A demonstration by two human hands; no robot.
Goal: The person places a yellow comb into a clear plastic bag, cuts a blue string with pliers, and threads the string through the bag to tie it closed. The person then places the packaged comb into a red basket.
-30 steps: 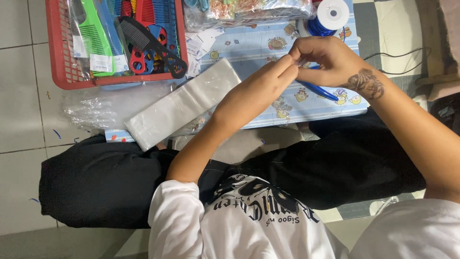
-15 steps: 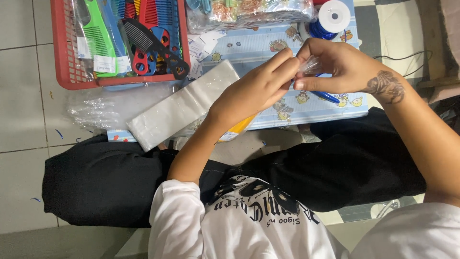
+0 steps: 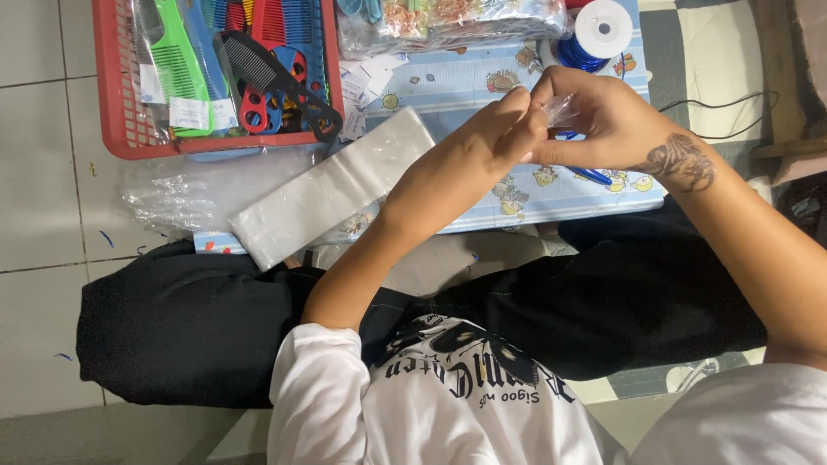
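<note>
Both hands had shifted slightly right over the worktop (image 3: pixel 482 86). Left hand (image 3: pixel 482 151) and right hand (image 3: pixel 607 129) met fingertip to fingertip, pinching a small clear plastic bag (image 3: pixel 560 109) above the blue patterned surface; grip unchanged, handling ongoing.

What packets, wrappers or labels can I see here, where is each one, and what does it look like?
Small clear packet: pinched between both hands, crinkly.
Stack of clear bags: flat, whitish, left of the hands, on the table edge.
Bagged hair ties: top centre, clear pack with pastel contents.
Paper tags: white rectangles on wrapped combs in the red basket.
</note>
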